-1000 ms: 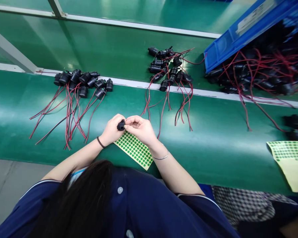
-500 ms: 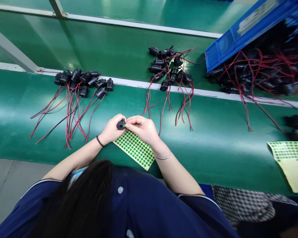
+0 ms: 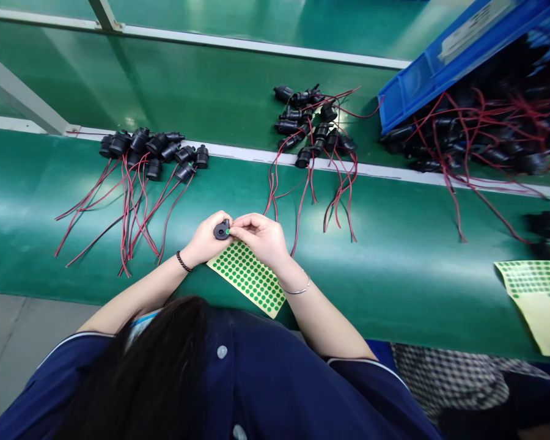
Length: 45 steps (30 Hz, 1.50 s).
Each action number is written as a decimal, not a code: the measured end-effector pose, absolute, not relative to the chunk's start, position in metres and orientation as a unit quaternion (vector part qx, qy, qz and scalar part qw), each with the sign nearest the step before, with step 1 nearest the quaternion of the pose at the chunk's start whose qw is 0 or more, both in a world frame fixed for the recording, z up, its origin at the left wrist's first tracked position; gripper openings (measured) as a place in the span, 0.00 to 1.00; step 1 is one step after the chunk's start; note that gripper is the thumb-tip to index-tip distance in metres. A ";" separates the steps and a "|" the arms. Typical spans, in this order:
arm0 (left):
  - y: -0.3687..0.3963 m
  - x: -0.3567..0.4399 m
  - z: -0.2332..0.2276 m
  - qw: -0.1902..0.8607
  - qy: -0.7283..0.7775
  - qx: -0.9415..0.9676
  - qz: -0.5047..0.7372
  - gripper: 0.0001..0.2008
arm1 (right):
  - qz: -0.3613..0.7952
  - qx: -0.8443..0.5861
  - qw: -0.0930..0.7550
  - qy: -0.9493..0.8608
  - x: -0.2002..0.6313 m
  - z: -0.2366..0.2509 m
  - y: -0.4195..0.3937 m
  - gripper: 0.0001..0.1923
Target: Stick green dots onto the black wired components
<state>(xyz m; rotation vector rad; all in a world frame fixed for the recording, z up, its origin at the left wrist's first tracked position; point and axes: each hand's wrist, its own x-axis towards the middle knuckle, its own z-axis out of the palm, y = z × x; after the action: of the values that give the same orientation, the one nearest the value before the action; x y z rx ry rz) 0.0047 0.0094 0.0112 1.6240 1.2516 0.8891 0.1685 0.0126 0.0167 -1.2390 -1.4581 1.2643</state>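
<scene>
The left hand [image 3: 209, 237] is curled around a small black round plastic component [image 3: 219, 230], holding it with its flat end face, a hole at the centre, turned up to view; the body behind is mostly hidden by the fingers, so its long axis seems to run back into the grip. The right hand [image 3: 262, 239] has its thumb and index finger together at a small green round sticker [image 3: 228, 231] at about three o'clock on that face; I cannot tell whether they pinch the sticker or only press against it. From the right hand the component lies at nine o'clock, touching the fingertips, with the left hand the nearer one. Toward five o'clock, a pale yellow paper sheet of green dots [image 3: 252, 278] lies on the green surface [image 3: 385, 269], partly under the hands. Farther out, a cluster of black cylindrical parts with red-and-black wires [image 3: 140, 143] lies between ten and eleven o'clock, a second wired black cluster [image 3: 321, 131] at about one, and a blue plastic bin [image 3: 401, 98] toward two.
</scene>
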 end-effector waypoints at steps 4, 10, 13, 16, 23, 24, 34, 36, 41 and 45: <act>0.010 0.004 0.011 0.441 0.503 0.657 0.348 0.07 | 0.518 -0.498 0.402 -0.567 0.169 0.016 0.014 0.13; 0.011 0.003 0.011 0.441 0.490 0.675 0.331 0.07 | 0.564 -0.506 0.390 -0.523 0.169 0.021 0.015 0.17; 0.011 0.003 0.010 0.443 0.484 0.679 0.330 0.06 | 0.572 -0.508 0.390 -0.513 0.168 0.022 0.015 0.18; 0.012 0.002 0.010 0.450 0.479 0.673 0.340 0.07 | 0.581 -0.509 0.392 -0.500 0.166 0.021 0.014 0.19; 0.013 0.003 0.008 0.485 0.482 0.636 0.358 0.11 | 0.528 -0.512 0.412 -0.538 0.166 0.021 0.013 0.15; 0.012 0.003 0.008 0.486 0.483 0.634 0.358 0.11 | 0.512 -0.515 0.412 -0.551 0.167 0.021 0.012 0.14; 0.012 0.002 0.007 0.489 0.481 0.631 0.364 0.11 | 0.473 -0.507 0.416 -0.588 0.167 0.021 0.013 0.08; 0.012 0.002 0.007 0.489 0.480 0.631 0.364 0.11 | 0.464 -0.505 0.419 -0.595 0.167 0.022 0.013 0.08; 0.012 0.002 0.007 0.480 0.480 0.642 0.357 0.10 | 0.465 -0.520 0.406 -0.590 0.166 0.022 0.012 0.10; 0.013 0.002 0.007 0.483 0.483 0.639 0.352 0.10 | 0.477 -0.521 0.411 -0.576 0.165 0.021 0.012 0.11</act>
<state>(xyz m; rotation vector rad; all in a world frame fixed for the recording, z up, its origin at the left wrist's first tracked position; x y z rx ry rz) 0.0021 0.0127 0.0068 1.5569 1.1772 0.8586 0.1647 0.0120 0.0211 -1.3115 -1.4501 1.2016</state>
